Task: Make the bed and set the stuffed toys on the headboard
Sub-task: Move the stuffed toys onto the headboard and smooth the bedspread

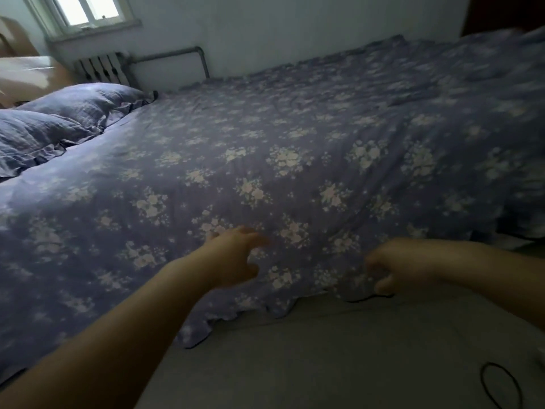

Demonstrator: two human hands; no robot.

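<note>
Both hands are down at the near edge of the floral duvet, which lies spread across almost the whole bed, from the two pillows at the far left to the bunched end at the far right. The left hand rests on top of the cloth with its fingers loose and spread, holding nothing. The right hand sits just beside the ruffled hem; its fingers curl at the fabric edge, but motion blur means I cannot tell whether they actually pinch it.

This cover looks soft, limp and light for its size (wrinkles everywhere, and it drapes over the grey sheet below). It should slide readily and fold rather than push, so tugging will likely work better than shoving. The best hold is probably the hem itself, hands well apart, pulling toward the near side to flatten the creases. No stuffed toys are in sight. A black cord lies on the sheet at near right.
</note>
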